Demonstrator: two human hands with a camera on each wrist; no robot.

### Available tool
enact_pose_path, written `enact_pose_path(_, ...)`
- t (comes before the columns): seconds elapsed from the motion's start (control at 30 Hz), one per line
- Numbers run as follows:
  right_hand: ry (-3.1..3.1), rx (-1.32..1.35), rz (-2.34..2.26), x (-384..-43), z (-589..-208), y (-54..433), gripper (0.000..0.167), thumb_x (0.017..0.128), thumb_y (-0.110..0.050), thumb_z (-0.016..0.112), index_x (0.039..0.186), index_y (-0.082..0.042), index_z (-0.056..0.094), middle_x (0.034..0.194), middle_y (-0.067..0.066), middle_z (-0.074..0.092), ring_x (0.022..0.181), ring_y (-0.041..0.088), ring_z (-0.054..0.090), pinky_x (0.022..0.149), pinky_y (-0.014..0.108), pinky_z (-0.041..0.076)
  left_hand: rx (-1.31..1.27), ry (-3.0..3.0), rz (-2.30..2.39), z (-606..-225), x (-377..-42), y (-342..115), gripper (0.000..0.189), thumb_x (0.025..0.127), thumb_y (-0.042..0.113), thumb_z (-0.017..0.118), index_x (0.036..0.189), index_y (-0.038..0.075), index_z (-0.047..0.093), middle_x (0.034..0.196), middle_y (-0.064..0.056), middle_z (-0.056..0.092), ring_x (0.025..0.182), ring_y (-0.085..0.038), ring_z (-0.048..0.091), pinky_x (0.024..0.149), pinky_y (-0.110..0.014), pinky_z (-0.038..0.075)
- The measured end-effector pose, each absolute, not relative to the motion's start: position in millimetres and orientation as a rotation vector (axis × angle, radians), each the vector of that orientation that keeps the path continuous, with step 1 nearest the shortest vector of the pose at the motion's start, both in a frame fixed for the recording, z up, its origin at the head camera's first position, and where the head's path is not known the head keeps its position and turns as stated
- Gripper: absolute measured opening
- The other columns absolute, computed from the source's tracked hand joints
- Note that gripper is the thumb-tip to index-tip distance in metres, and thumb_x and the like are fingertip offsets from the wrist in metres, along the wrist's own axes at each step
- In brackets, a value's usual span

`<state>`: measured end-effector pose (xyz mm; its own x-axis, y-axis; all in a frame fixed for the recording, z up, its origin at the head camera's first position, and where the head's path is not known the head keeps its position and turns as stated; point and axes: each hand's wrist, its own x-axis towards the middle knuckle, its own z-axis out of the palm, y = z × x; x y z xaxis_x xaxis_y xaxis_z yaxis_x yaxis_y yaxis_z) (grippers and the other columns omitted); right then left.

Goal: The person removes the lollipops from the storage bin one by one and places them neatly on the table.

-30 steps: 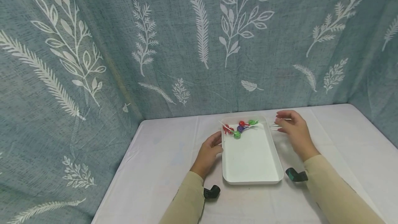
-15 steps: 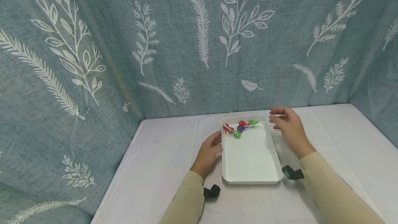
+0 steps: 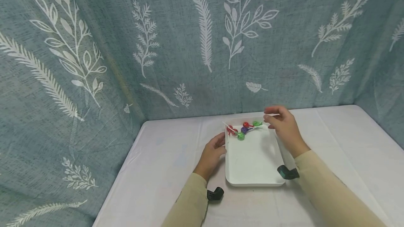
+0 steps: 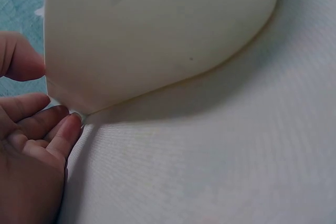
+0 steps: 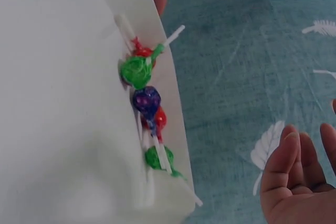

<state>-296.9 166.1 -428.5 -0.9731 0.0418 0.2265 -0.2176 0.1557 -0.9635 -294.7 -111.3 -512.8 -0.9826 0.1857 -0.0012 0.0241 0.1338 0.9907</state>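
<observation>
Several wrapped lollipops lie bunched at the far end of a white rectangular tray (image 3: 255, 164). A green lollipop (image 3: 241, 136) lies nearest the tray's middle, a purple lollipop (image 5: 146, 99) beside it, with red lollipops (image 3: 231, 130) at the left and another green one (image 5: 159, 157) by the far right corner. My left hand (image 3: 210, 155) holds the tray's left side; in the left wrist view its fingertips (image 4: 69, 128) meet the wall at a corner. My right hand (image 3: 285, 127) hovers by the far right corner, fingers loosely bent. Nothing shows between them in the right wrist view.
A white cloth (image 3: 167, 171) covers the table under the tray. Behind and to the sides hangs a blue-green curtain (image 3: 202, 101) with white leaf patterns. A black wrist camera (image 3: 215, 194) sits at the left sleeve, another black camera (image 3: 288, 172) at the right.
My right hand has moved left and slightly away from me, from outside the tray's right side to over its far right corner. The left hand, tray and lollipops look unmoved.
</observation>
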Motion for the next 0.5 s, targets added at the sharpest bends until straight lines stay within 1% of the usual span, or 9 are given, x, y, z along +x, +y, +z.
enact_pose_path(0.13,-2.224,0.171,1.937,-295.8,-433.0,152.1,0.036,0.110,-0.016,0.065,0.138,0.005,0.058,0.137,0.021,0.060,0.107,0.018,0.065,0.085,0.025,0.057,0.211,2.276,1.958,-511.8,-292.1,-114.9,0.073,0.089,0.004,0.059,0.162,0.006,0.051,0.157,-0.009,0.058,0.142,-0.029,0.057,0.119,-0.052,0.043)
enact_pose_path(0.27,-2.240,0.166,1.941,-295.9,-444.3,139.1,0.032,0.108,-0.012,0.066,0.134,0.005,0.062,0.136,0.026,0.061,0.103,0.021,0.064,0.082,0.026,0.058,0.210,2.267,1.948,-511.3,-290.0,-118.2,0.074,0.089,0.005,0.060,0.162,0.007,0.051,0.157,-0.009,0.058,0.141,-0.028,0.058,0.119,-0.052,0.043)
enact_pose_path(0.5,-2.258,0.163,1.933,-292.4,-453.8,125.1,0.032,0.107,-0.012,0.066,0.134,0.005,0.063,0.135,0.028,0.061,0.104,0.025,0.064,0.082,0.027,0.058,0.229,2.260,1.944,-511.4,-287.2,-123.3,0.073,0.091,0.005,0.060,0.162,0.007,0.050,0.158,-0.010,0.057,0.142,-0.029,0.057,0.119,-0.053,0.042)
